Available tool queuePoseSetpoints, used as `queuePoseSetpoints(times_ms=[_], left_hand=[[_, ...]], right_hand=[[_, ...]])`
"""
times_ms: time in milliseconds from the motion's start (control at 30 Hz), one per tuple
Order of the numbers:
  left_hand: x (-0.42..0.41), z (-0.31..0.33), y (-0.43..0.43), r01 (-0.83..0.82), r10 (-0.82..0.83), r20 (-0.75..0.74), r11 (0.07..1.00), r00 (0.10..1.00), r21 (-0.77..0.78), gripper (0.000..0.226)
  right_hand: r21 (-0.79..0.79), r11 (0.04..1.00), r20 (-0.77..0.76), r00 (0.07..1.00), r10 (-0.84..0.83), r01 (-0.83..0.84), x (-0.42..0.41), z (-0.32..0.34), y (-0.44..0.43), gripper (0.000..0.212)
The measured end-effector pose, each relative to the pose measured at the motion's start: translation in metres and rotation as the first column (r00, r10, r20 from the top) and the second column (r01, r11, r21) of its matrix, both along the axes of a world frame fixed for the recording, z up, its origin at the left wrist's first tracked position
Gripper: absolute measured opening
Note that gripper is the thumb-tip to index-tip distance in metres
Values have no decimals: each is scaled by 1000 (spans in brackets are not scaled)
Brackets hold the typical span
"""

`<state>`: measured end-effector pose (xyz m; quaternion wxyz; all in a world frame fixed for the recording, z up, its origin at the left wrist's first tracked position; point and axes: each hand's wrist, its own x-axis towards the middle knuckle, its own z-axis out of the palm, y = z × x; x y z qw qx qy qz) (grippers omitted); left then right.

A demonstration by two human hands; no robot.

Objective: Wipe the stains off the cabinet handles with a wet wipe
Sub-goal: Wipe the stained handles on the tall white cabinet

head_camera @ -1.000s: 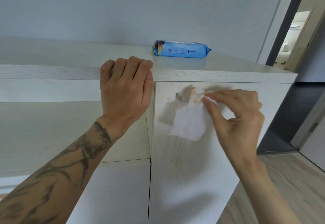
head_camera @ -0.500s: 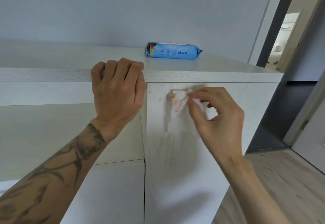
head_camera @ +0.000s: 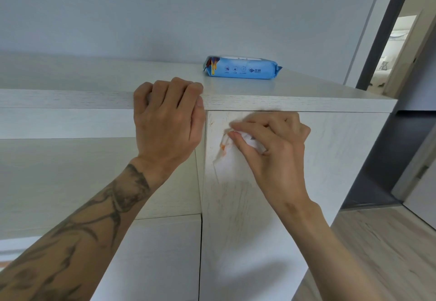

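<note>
counts: two bare hands, one white wet wipe (head_camera: 224, 158), one blue plastic wipe pack (head_camera: 243, 68), one pale cabinet. everything is placed against the white wood-grain cabinet top (head_camera: 306, 99).

right hand (head_camera: 277, 146) is just under the front edge of the cabinet top, against the pale wood-grain cabinet door (head_camera: 342, 149). thumb and fingertips are pinched together on the bunched upper part of the wet wipe. the loose rest of the wipe hangs down and to the left of the fingertips, flat on the door. orange smears (head_camera: 223, 146) show on the wipe just below the thumb tip. the cabinet handle is covered by wipe and fingers, so i cannot make it out. one small orange mark (head_camera: 210, 123) sits on the door close to its left edge, just below the top.

left hand (head_camera: 165, 121) is to the left of the right hand, apart from it. its fingers are curled over the front edge of the cabinet top and clamp it, with the thumb lying along the edge. its tattooed forearm runs down to the lower left.

containers: the wipe pack lies flat on the cabinet top, behind both hands and well apart from them. contents not visible. the cabinet's inside is not visible either.
</note>
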<state>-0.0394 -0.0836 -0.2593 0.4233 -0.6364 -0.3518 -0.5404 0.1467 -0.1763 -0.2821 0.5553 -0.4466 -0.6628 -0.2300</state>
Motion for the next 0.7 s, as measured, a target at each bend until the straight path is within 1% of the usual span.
queuePoseSetpoints(times_ms=[100,200,267,367,500,600,700], left_hand=[[1,1,-1,-4,4,-1,1000,1000,2,25],[1,1,-1,-9,9,-3,1000,1000,-1,28],[0,1,0,-19,19,-5,1000,1000,4,29],[-1,1,0,-16,16,-8,1000,1000,-1,32],[-2,1,0,-17,17,-14,1000,1000,-5,33],[-1,1,0,-23,23,-12,1000,1000,-8,32],[0,1,1,-23,23,-2,1000,1000,-9,34]], right_hand=[[43,999,-10,1000,2,-1,6,-3,-4,14],[65,998,-58,998,0,3,1,-5,-2,11],[50,999,-87,996,-2,7,-5,-3,1,10],[19,1000,-90,996,9,-7,-5,-1,2,10],[-4,997,-128,989,74,-75,7,-1,-3,9],[-5,998,-161,985,68,-70,16,-2,-8,7],[-6,999,-143,989,46,-47,9,1,-7,6]])
